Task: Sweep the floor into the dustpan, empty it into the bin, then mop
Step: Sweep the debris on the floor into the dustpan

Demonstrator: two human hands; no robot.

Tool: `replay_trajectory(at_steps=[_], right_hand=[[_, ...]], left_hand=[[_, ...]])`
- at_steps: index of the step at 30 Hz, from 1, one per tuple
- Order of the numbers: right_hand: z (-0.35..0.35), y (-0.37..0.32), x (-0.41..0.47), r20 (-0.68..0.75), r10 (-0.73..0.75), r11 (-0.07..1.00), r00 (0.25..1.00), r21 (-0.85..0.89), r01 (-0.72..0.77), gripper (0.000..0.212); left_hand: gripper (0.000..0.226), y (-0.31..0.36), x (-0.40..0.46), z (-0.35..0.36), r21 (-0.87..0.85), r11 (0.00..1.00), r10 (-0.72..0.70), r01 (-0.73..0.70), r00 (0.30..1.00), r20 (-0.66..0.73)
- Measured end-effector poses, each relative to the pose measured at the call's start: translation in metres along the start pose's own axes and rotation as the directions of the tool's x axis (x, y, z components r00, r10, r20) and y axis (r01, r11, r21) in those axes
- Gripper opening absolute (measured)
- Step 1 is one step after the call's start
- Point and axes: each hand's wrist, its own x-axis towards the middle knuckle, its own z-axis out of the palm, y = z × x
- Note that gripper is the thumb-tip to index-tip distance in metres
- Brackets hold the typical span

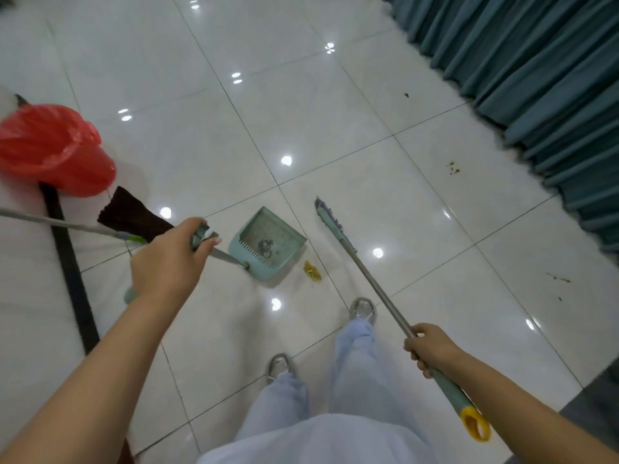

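Glossy white floor tiles [335, 112] with thin dark grout lines fill most of the view and mirror small ceiling lights, while a teal curtain [536, 78] hangs along the upper right edge. On the tiles near the middle sits a pale green dustpan [268, 244], its open mouth turned up and to the right, with a small heap of grey dirt inside near the toothed back edge. The left hand [170, 262] has its fingers curled round the top of the dustpan's metal handle [224, 256], which slopes down to the pan's rear corner. Just beside the pan's lower right corner lies a yellow-brown scrap of debris [312, 271] on the floor, apart from the pan. To the right of the pan the broom [338, 232] rests its narrow green head on the tiles, seen edge-on, and its metal shaft runs down and right to the right hand [430, 346], which grips it just above the green sleeve and yellow hanging loop at the end. At the left stands a red bin [57, 149] lined with a red bag. Near it a mop [134, 217] with a dark brown cloth head lies low, its grey pole reaching off the left edge. More small specks of litter [453, 168] dot the tiles near the curtain. Two grey shoes [362, 308] and pale blue trouser legs show at the bottom.
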Motion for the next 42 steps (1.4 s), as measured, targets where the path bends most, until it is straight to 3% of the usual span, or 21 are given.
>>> replay_trajectory(at_steps=[3, 9, 15, 18, 21, 24, 30, 34, 42], right_hand=[[-0.024, -0.019, 0.010, 0.003, -0.036, 0.999, 0.999, 0.001, 0.036, 0.021], [-0.088, -0.054, 0.066, 0.027, -0.075, 0.997, 0.997, -0.001, 0.075, 0.034], [-0.182, -0.121, 0.133, 0.092, -0.126, 0.992, 0.988, 0.016, 0.125, 0.032], [-0.237, -0.153, 0.152, 0.193, -0.138, 0.985, 0.971, 0.127, 0.115, 0.040], [-0.272, -0.170, 0.169, 0.297, -0.057, 0.995, 0.953, 0.100, 0.028, 0.042], [-0.288, -0.188, 0.190, 0.164, -0.083, 0.996, 0.983, 0.045, 0.076, 0.032], [-0.329, -0.243, 0.224, 0.081, -0.097, 0.995, 0.992, -0.030, 0.100, 0.028], [-0.369, -0.311, 0.251, 0.081, -0.145, 0.988, 0.986, 0.068, 0.140, 0.039], [-0.408, -0.474, 0.307, 0.018, -0.141, 0.987, 0.990, 0.079, 0.139, 0.044]], left_hand=[[0.036, 0.029, 0.028, 0.006, -0.009, 1.000, 0.009, -0.009, 1.000, 0.014], [0.036, 0.110, 0.099, 0.029, 0.020, 0.999, 0.026, -0.026, 1.000, -0.005], [0.035, 0.203, 0.178, 0.066, 0.050, 0.999, -0.001, 0.000, 1.000, 0.020], [0.033, 0.243, 0.216, 0.078, 0.046, 0.999, -0.015, 0.015, 1.000, 0.009], [0.033, 0.274, 0.250, 0.088, 0.044, 0.999, -0.018, 0.017, 1.000, 0.007], [0.034, 0.301, 0.285, 0.093, 0.039, 0.999, -0.037, 0.036, 0.999, 0.010], [0.036, 0.342, 0.369, 0.095, 0.043, 0.999, -0.031, 0.031, 0.999, -0.010], [0.035, 0.360, 0.439, 0.100, 0.004, 1.000, -0.022, 0.023, 1.000, -0.015], [0.036, 0.392, 0.600, 0.103, -0.025, 0.999, 0.026, -0.025, 1.000, 0.015]])
